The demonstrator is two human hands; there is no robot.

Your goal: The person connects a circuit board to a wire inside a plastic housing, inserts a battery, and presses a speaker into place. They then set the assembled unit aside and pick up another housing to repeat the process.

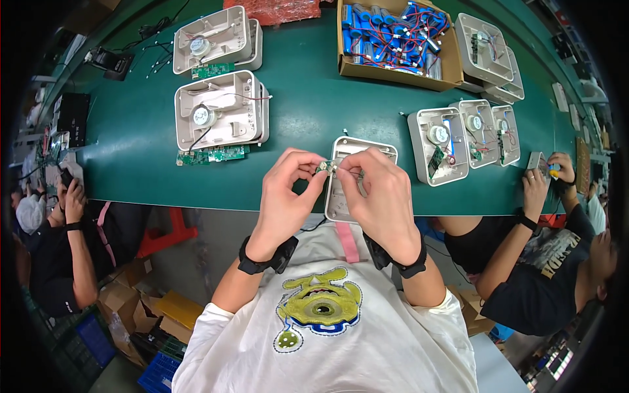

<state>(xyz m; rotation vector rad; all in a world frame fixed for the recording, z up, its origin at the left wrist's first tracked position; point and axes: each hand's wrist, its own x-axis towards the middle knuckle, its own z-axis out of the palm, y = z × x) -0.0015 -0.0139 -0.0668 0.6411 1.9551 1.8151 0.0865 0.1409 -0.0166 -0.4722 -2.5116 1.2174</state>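
My left hand (288,193) is pinched on a small green circuit board (322,168) with white sockets at its edge. Close against it, my right hand (383,196) pinches a small white wire plug (334,166); the fingertips of both hands nearly meet and cover most of the board. Whether the plug sits in a socket is too small to tell. Beneath both hands lies an open off-white plastic housing (371,144) at the table's near edge, largely hidden by my right hand.
Stacked housings with speakers (204,116) and loose green boards (229,153) are at left. A cardboard box (400,76) of blue wired battery cells stands at the back. More housings (438,160) line the right side of the green table (308,98). Co-workers' hands (535,190) work at both sides.
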